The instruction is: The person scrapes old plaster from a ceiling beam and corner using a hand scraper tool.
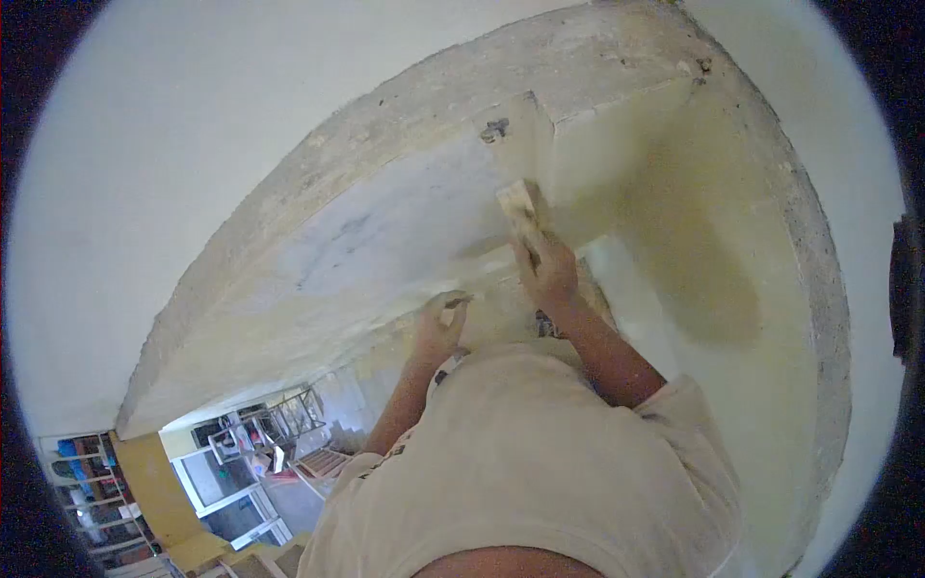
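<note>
My right hand (pixel 549 273) is closed around a pale rectangular block (pixel 517 200), perhaps a sanding block or sponge. The block lies against or very close to the plastered surface (pixel 405 217), near its inner corner. Lower and to the left, my left hand (pixel 440 326) has its fingers curled towards the thumb. A small dark thing seems to sit at those fingertips, too blurred to name. Whitish, smeared patches mark the plaster to the left of the block. Just above the block is a small broken hole (pixel 494 130).
A rough bare strip (pixel 318 159) edges the recess in a curve. The yellowish side wall (pixel 708 260) stands close on the right. Far below left are a white-framed window or door (pixel 226 482), shelves with goods (pixel 96 491), and cluttered furniture (pixel 289 424).
</note>
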`<state>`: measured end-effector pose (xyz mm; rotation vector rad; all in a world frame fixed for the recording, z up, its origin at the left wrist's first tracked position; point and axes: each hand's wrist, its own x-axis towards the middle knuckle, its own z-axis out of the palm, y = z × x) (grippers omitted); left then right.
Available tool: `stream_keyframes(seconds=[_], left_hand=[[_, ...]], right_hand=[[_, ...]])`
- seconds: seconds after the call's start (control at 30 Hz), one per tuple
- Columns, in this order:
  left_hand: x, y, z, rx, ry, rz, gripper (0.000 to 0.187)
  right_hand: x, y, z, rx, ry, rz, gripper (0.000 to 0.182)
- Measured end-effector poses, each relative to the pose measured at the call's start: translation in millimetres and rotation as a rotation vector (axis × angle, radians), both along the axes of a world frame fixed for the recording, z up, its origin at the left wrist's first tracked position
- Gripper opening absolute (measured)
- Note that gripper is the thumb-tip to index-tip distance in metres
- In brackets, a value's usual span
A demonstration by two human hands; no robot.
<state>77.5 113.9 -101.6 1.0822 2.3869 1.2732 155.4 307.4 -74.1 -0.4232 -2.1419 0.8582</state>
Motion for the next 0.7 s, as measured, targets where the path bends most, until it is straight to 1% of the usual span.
stream_keyframes(seconds=[0.03, 0.07, 0.13, 0.17, 0.23, 0.27, 0.33, 0.4, 0.43, 0.47, 0.5, 0.53, 0.57, 0.6, 0.63, 0.67, 0.7], left_hand=[[1.2, 4.1, 4.7, 0.030, -0.054, -0.005, 0.013], [0.2, 6.0, 4.6, 0.034, -0.051, -0.007, 0.013], [-1.8, 11.4, 8.1, 0.024, -0.155, -0.077, 0.015], [-1.8, 16.3, 13.4, 0.027, -0.154, -0.081, 0.015], [3.5, 36.9, 50.0, -0.031, -0.313, -0.220, 0.019], [4.7, 48.8, 60.3, -0.028, -0.315, -0.223, 0.019], [10.3, 78.0, 78.3, 0.142, -0.282, -0.457, 0.025], [22.4, 108.4, 108.0, 0.272, -0.304, -0.473, 0.029], [28.8, 121.5, 118.7, 0.278, -0.313, -0.467, 0.029], [35.0, 134.2, 128.1, 0.387, -0.408, -0.434, 0.030], [39.4, 145.6, 135.5, 0.497, -0.499, -0.398, 0.032], [42.2, 155.0, 141.3, 0.503, -0.499, -0.389, 0.032], [44.4, 163.3, 146.1, 0.610, -0.608, -0.367, 0.031], [44.6, 170.0, 148.7, 0.716, -0.717, -0.341, 0.031], [42.4, 177.4, 149.3, 0.717, -0.717, -0.330, 0.031], [39.3, 185.5, 148.7, 0.749, -0.760, -0.294, 0.030], [38.4, 189.8, 148.8, 0.782, -0.804, -0.259, 0.030]], right_hand=[[9.3, -0.7, -3.4, -0.086, -0.123, 0.034, 0.037], [19.5, 1.7, -3.5, -0.082, -0.120, 0.032, 0.037], [36.4, 6.9, 16.3, -0.255, -0.349, 0.103, 0.041], [40.3, 10.2, 19.2, -0.252, -0.347, 0.099, 0.041], [48.2, 15.8, 24.4, -0.058, 0.037, 0.113, 0.043], [52.0, 16.0, 33.2, -0.055, 0.034, 0.111, 0.043], [59.2, 14.6, 59.1, -0.420, 0.102, 0.081, 0.042], [62.5, 17.4, 79.6, -0.449, 0.117, 0.076, 0.041], [63.7, 18.6, 84.2, -0.481, 0.142, 0.070, 0.041], [65.8, 20.2, 84.5, -0.478, 0.132, 0.074, 0.041], [66.8, 22.5, 84.8, -0.551, 0.058, 0.068, 0.040], [66.6, 24.4, 85.0, -0.624, -0.015, 0.063, 0.039], [64.0, 25.8, 88.2, -0.623, -0.019, 0.072, 0.039], [58.9, 26.0, 93.7, -0.445, 0.048, 0.044, 0.037], [55.1, 27.1, 96.4, -0.269, 0.114, 0.017, 0.035], [51.2, 30.7, 94.2, -0.273, 0.109, 0.025, 0.035], [46.1, 34.2, 91.2, -0.176, 0.157, -0.001, 0.035]])
